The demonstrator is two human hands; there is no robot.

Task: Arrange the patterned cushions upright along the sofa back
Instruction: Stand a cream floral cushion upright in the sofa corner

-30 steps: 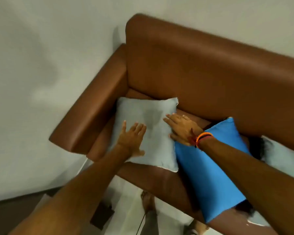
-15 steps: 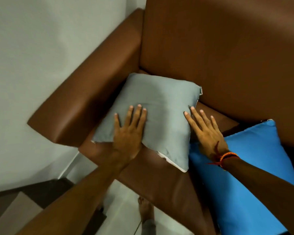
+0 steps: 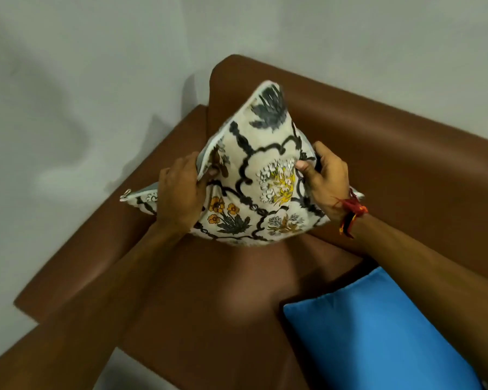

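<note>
A cream cushion (image 3: 254, 175) with a dark trellis and yellow and orange flowers is held up over the corner of the brown sofa (image 3: 392, 153), its patterned face turned toward me and one corner pointing up at the sofa back. My left hand (image 3: 181, 195) grips its left edge, where a grey backing shows. My right hand (image 3: 324, 178), with a red thread at the wrist, pinches its right edge. The cushion's lower corner is close to the seat; contact cannot be told.
A plain blue cushion (image 3: 378, 333) lies flat on the seat at the lower right, partly under my right forearm. The sofa's left armrest (image 3: 102, 249) runs along a grey wall (image 3: 82, 80). Pale floor shows at the bottom.
The cushion lay flat with its grey side up under both flat hands. Both hands now grip its edges and it is lifted and flipped, patterned face showing.
</note>
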